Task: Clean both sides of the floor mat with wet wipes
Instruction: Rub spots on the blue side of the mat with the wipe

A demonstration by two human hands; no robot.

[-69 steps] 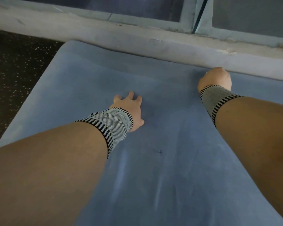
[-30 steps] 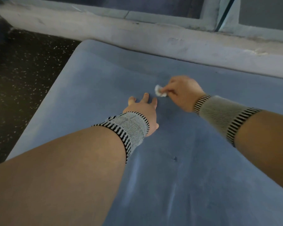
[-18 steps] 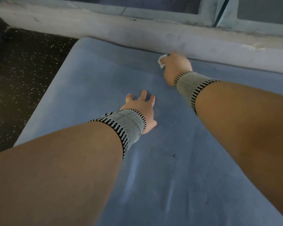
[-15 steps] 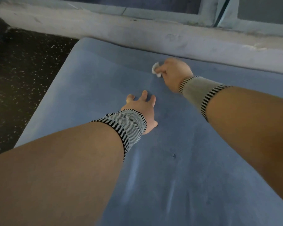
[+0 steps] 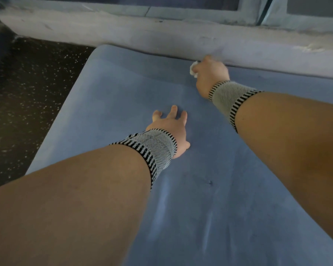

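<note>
Back toward the far edge goes our right hand [image 5: 211,73], which half a second ago sat a little nearer us and further left. The swing between near and far tells us we are scrubbing in short strokes across the top band of the floor mat [image 5: 210,217], not yet moving on.

Nearest us, the blue mat lies flat under both forearms, with pale streaks and one small dark speck on its surface. Further out, our left hand [image 5: 169,129] has not shifted; its fingers are spread straight and press the mat down to keep it from sliding. Beyond it, our right hand is curled round a bunched white wet wipe [image 5: 193,69], which peeks out at the thumb side and touches the mat just beside the grey ledge [image 5: 161,38] along the far edge. To the left lies dark speckled floor [image 5: 27,89].

We judge this upper face only partly wiped, and the underside still to come.
</note>
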